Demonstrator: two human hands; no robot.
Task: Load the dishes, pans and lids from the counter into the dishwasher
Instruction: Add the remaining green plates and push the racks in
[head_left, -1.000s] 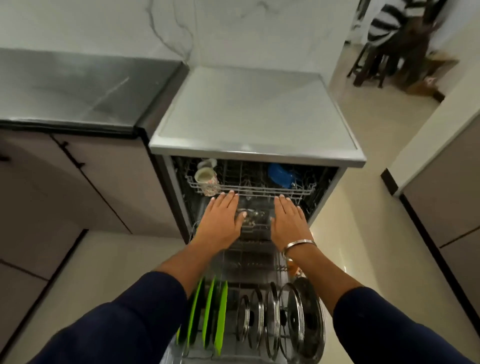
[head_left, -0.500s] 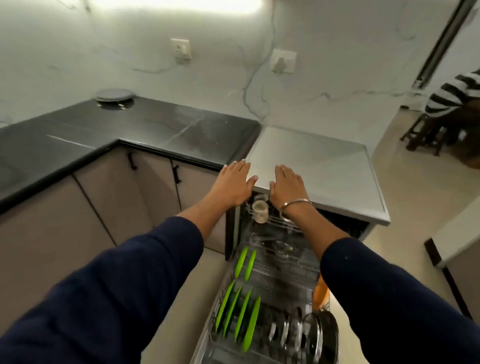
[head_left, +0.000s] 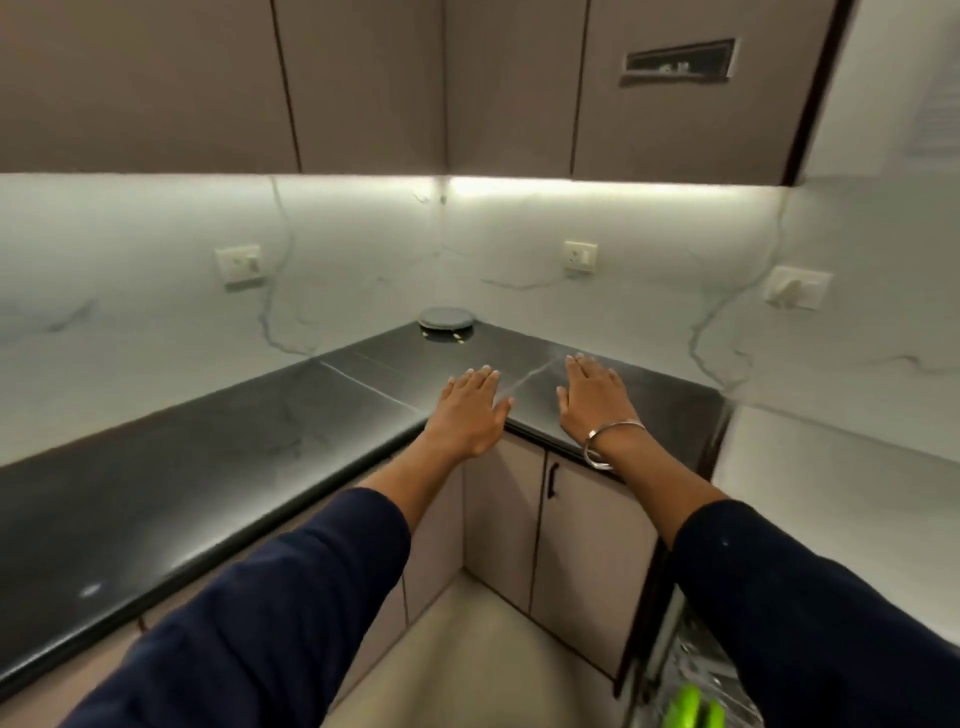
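both hands, left hand and right hand, hover flat with fingers straight, holding nothing, mid-frame over the black counter; a grey lid sits in the far corner.

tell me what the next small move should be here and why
Probably reach both hands forward to the grey lid in the far corner of the black counter. Left hand and right hand are flat, open and empty, and that lid seems to be the only item on the counter in view.
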